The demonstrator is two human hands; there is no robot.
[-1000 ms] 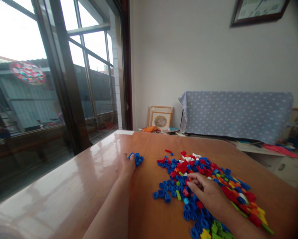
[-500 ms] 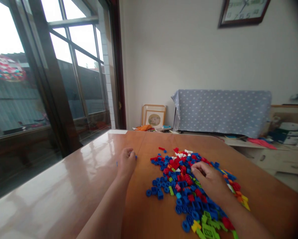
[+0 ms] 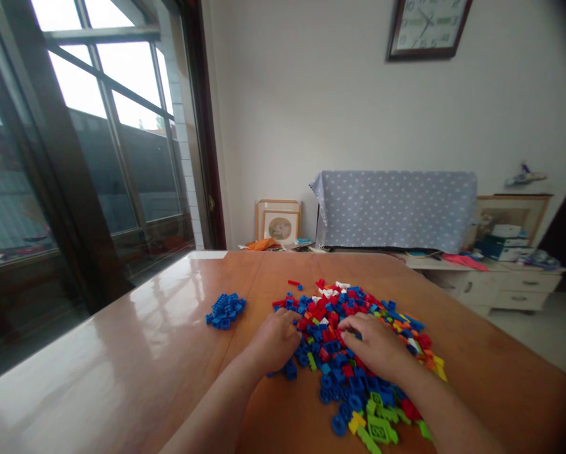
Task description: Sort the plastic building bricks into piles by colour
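A mixed pile of plastic building bricks (image 3: 356, 383) in blue, red, green, white, orange and yellow spreads over the wooden table. My left hand (image 3: 277, 340) rests at the pile's left edge, its fingers curled inward. What those fingers hold, if anything, is hidden. Over the middle of the pile is my right hand (image 3: 375, 343), thumb and index finger apart above red and blue bricks; nothing shows between them. To the left, separate from the main pile, lies a small heap of blue bricks (image 3: 226, 311).
The glossy table (image 3: 122, 378) reaches toward a wall with a cloth-draped object (image 3: 396, 208) and a low cabinet (image 3: 514, 287). A white sheet (image 3: 207, 255) lies at the table's far left edge. Glass doors (image 3: 112, 151) stand on the left.
My left hand has moved right, from over the small blue heap to the main pile, uncovering that heap. My right hand stays over the pile. The view has turned slightly right.
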